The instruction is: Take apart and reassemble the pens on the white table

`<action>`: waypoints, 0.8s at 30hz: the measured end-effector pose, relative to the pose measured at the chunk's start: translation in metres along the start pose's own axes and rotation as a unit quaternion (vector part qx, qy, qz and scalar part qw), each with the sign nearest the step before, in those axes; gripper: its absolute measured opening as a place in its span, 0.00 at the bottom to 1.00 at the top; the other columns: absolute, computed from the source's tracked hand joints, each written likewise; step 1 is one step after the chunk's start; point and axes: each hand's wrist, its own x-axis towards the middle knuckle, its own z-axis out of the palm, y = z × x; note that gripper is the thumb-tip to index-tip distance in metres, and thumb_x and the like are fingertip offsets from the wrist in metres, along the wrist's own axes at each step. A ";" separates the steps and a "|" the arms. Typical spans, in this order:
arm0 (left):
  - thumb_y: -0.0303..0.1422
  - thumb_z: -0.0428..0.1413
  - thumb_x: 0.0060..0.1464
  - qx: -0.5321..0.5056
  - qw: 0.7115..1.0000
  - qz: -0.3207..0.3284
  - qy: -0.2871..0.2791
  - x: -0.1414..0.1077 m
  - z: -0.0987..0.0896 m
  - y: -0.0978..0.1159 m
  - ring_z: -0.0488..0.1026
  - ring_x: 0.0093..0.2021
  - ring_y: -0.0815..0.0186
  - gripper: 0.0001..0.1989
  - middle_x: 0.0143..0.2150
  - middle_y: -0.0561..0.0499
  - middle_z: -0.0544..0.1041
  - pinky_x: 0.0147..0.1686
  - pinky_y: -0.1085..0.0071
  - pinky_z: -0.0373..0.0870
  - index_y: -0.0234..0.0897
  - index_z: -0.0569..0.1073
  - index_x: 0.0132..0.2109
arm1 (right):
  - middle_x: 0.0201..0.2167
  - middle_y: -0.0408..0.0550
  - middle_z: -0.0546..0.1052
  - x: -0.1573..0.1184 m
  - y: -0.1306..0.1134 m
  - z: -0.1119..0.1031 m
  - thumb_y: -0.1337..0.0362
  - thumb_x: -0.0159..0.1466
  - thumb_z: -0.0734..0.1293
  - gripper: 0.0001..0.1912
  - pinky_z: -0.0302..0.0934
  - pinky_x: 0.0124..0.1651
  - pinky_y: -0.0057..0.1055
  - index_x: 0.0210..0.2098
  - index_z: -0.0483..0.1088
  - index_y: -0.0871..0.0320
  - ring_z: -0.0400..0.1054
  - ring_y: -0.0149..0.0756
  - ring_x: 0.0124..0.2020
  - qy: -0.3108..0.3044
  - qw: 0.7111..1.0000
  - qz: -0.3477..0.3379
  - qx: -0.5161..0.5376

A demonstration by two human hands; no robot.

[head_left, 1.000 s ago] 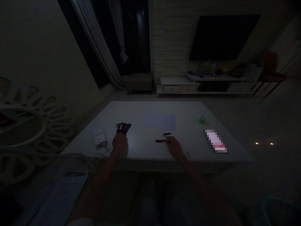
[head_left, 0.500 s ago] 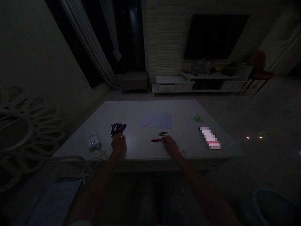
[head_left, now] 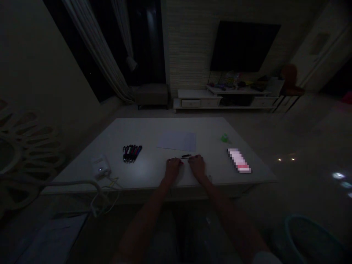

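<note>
My left hand (head_left: 172,168) is closed over a red pen (head_left: 182,162), low on the white table; most of the pen is hidden under the fingers. To its right, my right hand (head_left: 197,165) has its fingers together at the end of a thin dark rod like a pen refill (head_left: 185,158). A short black pen part (head_left: 186,156) lies just beyond the rod. Off to the left, several pens (head_left: 132,153) in different colours lie side by side in a row, with neither hand on them.
A printed sheet of paper (head_left: 176,141) lies beyond my hands. On the right are a small green object (head_left: 224,138) and a phone (head_left: 239,160). A white box (head_left: 100,167) with cables stands at the left. The room is dim.
My left hand has left the row of pens and come right, onto the red pen. My right hand has let go of the red pen and is at the thin rod.
</note>
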 end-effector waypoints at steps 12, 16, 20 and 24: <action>0.26 0.44 0.58 -0.032 0.994 -0.067 0.079 0.001 -0.003 -0.003 0.66 0.41 0.64 0.08 0.38 0.46 0.70 0.41 0.67 0.62 0.35 0.66 0.41 | 0.37 0.53 0.74 0.007 0.003 -0.001 0.67 0.61 0.60 0.09 0.51 0.43 0.32 0.35 0.72 0.59 0.63 0.40 0.42 -0.009 1.000 -0.011 0.002; 0.28 0.42 0.60 -0.015 0.996 -0.050 0.067 0.001 0.000 -0.004 0.65 0.38 0.64 0.08 0.36 0.47 0.70 0.39 0.67 0.61 0.36 0.66 0.38 | 0.34 0.51 0.75 0.002 0.009 -0.009 0.66 0.62 0.60 0.09 0.51 0.43 0.32 0.36 0.71 0.59 0.65 0.38 0.38 -0.004 0.998 -0.033 0.050; 0.29 0.43 0.61 0.000 0.999 -0.029 0.040 0.002 0.002 -0.005 0.65 0.38 0.64 0.08 0.36 0.47 0.70 0.39 0.68 0.60 0.36 0.66 0.39 | 0.33 0.50 0.76 0.003 0.006 -0.016 0.66 0.61 0.61 0.08 0.51 0.44 0.33 0.34 0.72 0.58 0.66 0.38 0.38 -0.023 0.995 -0.075 0.060; 0.29 0.43 0.60 0.014 0.999 -0.020 0.020 0.003 0.004 -0.006 0.65 0.39 0.64 0.08 0.37 0.47 0.70 0.38 0.68 0.60 0.36 0.67 0.39 | 0.33 0.50 0.76 0.005 0.002 -0.020 0.65 0.61 0.60 0.09 0.52 0.45 0.34 0.35 0.72 0.58 0.66 0.38 0.39 -0.010 0.994 -0.089 0.066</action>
